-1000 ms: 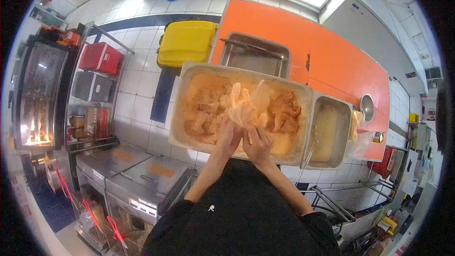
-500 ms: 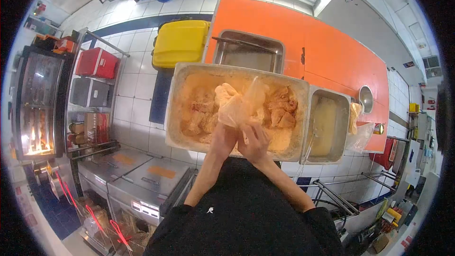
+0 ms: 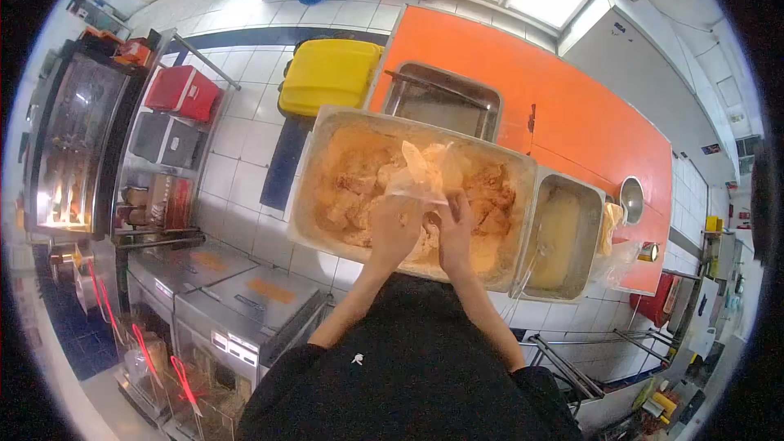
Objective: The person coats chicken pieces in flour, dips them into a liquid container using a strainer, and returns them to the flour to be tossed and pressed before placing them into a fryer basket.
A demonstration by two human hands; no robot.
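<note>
A large metal tray holds orange-tinted flour and several floured meat pieces. Over its middle, my left hand is closed on the near edge of a thin, flour-dusted plastic bag. Beside it, my right hand pinches the right side of the same bag. The far end of the bag points away from me, over the flour. Whether anything is inside the bag cannot be made out.
Right of the tray sits a smaller metal pan of pale liquid. Behind are an empty-looking metal tray on an orange table and a yellow bin. A steel bowl stands at right, fryers at lower left.
My hands have moved slightly apart, and the bag's near edge now stretches between them. The bag looks wider and shorter. The view has tilted and shifted a little.
</note>
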